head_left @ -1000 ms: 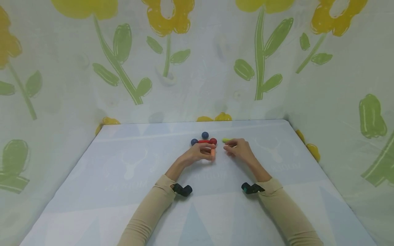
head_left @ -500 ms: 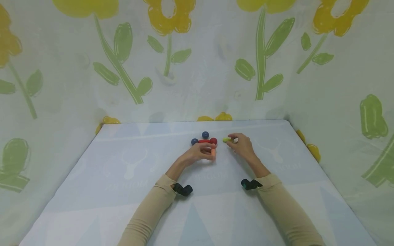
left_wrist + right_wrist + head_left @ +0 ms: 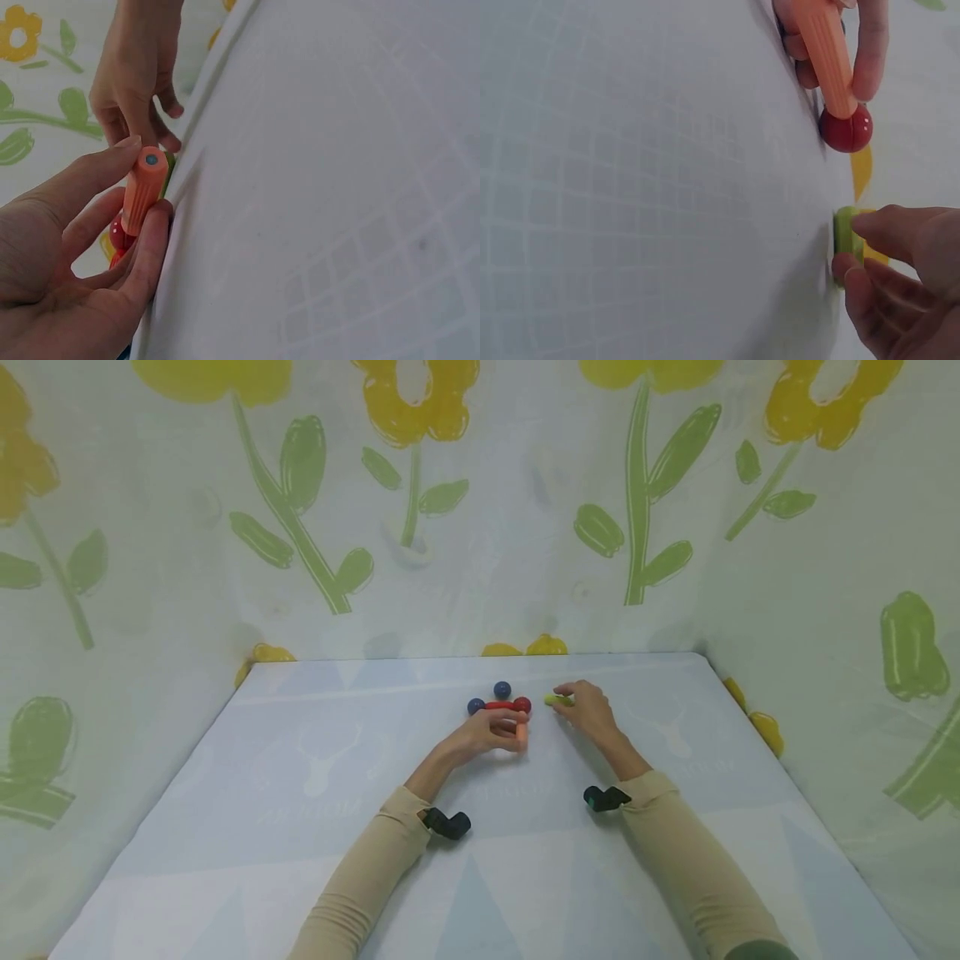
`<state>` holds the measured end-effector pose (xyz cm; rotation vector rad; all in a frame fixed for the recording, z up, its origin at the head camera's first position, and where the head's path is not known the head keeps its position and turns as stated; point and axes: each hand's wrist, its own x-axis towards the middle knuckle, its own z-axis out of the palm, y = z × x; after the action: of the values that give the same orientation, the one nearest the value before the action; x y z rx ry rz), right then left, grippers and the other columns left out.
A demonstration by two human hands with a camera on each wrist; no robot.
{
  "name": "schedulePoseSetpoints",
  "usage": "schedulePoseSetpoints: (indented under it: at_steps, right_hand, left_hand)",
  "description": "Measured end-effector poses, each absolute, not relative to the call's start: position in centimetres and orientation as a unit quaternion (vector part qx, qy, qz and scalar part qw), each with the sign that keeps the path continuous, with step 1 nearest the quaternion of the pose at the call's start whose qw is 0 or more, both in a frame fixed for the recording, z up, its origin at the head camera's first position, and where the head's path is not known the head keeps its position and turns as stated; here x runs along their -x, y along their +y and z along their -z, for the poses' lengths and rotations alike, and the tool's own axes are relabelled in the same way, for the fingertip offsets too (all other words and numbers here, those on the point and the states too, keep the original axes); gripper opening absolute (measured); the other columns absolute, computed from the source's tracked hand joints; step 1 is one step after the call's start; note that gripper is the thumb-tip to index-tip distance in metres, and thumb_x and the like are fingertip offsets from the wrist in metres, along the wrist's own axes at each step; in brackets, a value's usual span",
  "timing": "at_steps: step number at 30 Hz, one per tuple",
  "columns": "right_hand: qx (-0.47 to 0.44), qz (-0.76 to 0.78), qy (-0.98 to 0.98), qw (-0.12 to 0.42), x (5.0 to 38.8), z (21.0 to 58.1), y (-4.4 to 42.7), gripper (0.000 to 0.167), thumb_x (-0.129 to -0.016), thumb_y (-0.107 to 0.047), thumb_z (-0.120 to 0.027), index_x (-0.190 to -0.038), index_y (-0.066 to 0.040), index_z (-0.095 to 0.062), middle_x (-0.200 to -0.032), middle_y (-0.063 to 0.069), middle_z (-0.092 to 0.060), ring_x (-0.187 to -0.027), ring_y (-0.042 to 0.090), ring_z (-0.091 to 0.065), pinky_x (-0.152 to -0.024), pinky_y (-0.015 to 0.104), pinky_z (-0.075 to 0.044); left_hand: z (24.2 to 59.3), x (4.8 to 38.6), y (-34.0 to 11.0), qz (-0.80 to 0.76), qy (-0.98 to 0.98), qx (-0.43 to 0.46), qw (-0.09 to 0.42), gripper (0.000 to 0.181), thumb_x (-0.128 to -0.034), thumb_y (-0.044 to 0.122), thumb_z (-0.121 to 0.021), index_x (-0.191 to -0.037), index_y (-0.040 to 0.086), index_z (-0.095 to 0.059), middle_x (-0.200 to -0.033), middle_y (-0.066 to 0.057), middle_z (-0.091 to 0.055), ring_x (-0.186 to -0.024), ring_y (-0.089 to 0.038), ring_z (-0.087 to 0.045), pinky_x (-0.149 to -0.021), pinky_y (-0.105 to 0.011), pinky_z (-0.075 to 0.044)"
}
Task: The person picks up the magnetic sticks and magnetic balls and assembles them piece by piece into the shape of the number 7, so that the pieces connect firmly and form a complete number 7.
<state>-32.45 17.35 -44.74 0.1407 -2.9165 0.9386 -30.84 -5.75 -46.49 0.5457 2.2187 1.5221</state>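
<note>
My left hand [image 3: 480, 737] grips an orange magnetic stick [image 3: 144, 196] between thumb and fingers; a small grey inset shows in its end. In the right wrist view the stick's other end meets a red ball [image 3: 846, 129]. From that ball a red stick [image 3: 499, 705] runs left to a blue ball [image 3: 476, 706]. To the right, my right hand [image 3: 594, 712] pinches a yellow-green stick [image 3: 847, 231] with thumb and fingertips, lying level close to the tabletop. A gap separates this stick from the red ball.
A second blue ball [image 3: 502, 690] lies just behind the red stick, apart from it. The pale patterned tabletop [image 3: 315, 843] ends at a back edge not far beyond the balls. Flower-print cloth [image 3: 495, 527] hangs behind and at both sides.
My right hand has shifted slightly away from me and closed its thumb and fingers on the yellow-green stick. The left hand and the orange stick have stayed nearly still.
</note>
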Motion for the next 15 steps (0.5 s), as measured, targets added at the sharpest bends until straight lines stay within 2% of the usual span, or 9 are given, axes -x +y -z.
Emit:
schedulePoseSetpoints:
  at_steps: [4, 15]
  right_hand:
    - [-0.042, -0.282, -0.958, 0.03, 32.81, 44.99, 17.28, 0.034, -0.093, -0.015, -0.066, -0.125, -0.004, -0.065, -0.128, 0.018, -0.062, -0.124, 0.035, -0.055, -0.104, 0.05, -0.045]
    - [-0.043, -0.275, -0.96, 0.037, 33.24, 45.52, 17.16, 0.03, -0.092, -0.011, -0.066, -0.121, -0.003, -0.067, -0.125, 0.017, -0.065, -0.118, 0.034, -0.059, -0.099, 0.049, -0.048]
  left_hand:
    - [46.47, 30.75, -5.75, -0.543, 0.793, -0.193, 0.199, 0.051, -0.0833, 0.015, -0.078, -0.131, 0.015, -0.062, -0.129, -0.009, -0.064, -0.117, -0.023, -0.061, -0.1, -0.038, -0.051]
    - [46.36, 30.67, -5.83, -0.547, 0.788, -0.193, 0.204, 0.05, -0.0856, 0.018, -0.076, -0.133, 0.014, -0.061, -0.132, -0.008, -0.063, -0.118, -0.022, -0.059, -0.102, -0.039, -0.05]
